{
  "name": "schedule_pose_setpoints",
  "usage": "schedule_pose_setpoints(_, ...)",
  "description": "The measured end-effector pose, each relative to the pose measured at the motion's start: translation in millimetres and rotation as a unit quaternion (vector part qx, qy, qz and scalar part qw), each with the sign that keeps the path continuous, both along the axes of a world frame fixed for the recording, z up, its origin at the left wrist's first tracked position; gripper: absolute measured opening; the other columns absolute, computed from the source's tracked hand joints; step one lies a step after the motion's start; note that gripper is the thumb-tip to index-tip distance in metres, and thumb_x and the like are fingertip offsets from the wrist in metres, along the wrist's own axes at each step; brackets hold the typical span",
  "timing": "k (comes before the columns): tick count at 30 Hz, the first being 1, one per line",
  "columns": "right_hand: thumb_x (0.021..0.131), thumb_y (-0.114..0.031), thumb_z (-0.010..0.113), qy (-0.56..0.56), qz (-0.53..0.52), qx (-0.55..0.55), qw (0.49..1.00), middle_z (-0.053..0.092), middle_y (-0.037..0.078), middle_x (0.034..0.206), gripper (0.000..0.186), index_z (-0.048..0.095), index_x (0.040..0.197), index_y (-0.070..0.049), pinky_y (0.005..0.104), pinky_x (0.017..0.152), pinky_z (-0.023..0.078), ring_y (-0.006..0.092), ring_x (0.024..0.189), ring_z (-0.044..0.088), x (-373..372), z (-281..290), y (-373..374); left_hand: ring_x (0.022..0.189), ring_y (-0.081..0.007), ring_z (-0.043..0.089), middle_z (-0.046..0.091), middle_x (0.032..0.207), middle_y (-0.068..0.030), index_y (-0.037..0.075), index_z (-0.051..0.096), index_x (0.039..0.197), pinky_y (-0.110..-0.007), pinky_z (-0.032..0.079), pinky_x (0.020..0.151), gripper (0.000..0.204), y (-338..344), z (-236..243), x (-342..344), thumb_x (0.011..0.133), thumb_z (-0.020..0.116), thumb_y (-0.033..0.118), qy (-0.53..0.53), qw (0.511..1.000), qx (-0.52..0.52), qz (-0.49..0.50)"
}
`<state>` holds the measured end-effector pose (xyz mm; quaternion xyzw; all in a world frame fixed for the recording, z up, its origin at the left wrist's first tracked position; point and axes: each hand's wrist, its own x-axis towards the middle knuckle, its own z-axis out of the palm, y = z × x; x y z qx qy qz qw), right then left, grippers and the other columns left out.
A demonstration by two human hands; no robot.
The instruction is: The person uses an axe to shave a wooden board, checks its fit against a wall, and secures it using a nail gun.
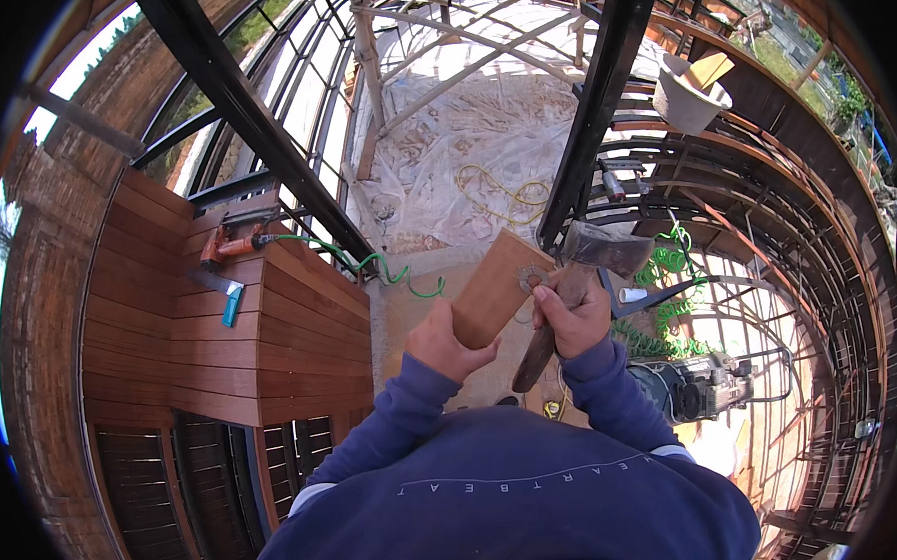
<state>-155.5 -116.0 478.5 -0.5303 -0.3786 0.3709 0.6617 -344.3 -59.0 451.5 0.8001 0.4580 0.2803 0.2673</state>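
Observation:
My left hand grips the lower end of a short wooden board, which slants up to the right. My right hand is closed on the wooden handle of a hatchet, its dark metal head just above the fingers and the handle hanging down past the palm. The thumb of that hand is beside a small, round, dull metal piece on the board's right part; whether it pinches this piece is hard to tell.
Wooden cladding on my left holds an orange nail gun and a turquoise-handled tool. Right are a compressor, coiled green hose, curved framework and a bucket. Black posts flank a plastic-covered floor with scaffolding.

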Motion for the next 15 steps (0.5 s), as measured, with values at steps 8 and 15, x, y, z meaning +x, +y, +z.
schedule_pose_setpoints(8,0.091,-0.007,0.066,0.026,0.214,0.02,0.976,0.06,0.004,0.066,0.011,0.059,0.09,0.002,0.0255,0.052,0.045,0.0101,0.054,0.056,-127.4,0.9,62.8,0.075,-0.0386,0.067,0.065,0.083,-0.0192,0.003,0.051,0.105,-0.045,0.054,0.064,0.065,-15.2,4.5,-144.3,0.065,0.085,0.043,0.01,0.98,-0.001,0.199)
schedule_pose_setpoints(15,0.085,-0.011,0.071,-0.191,0.362,-0.035,0.912,0.062,0.008,0.071,0.024,0.056,0.097,0.004,0.0283,0.049,0.047,0.012,0.049,0.056,-250.6,4.3,127.3,0.08,-0.0383,0.067,0.065,0.092,-0.02,0.001,0.05,0.113,-0.044,0.055,0.069,0.069,-51.0,-1.4,-265.0,0.067,0.083,0.041,0.004,0.901,-0.016,0.434)
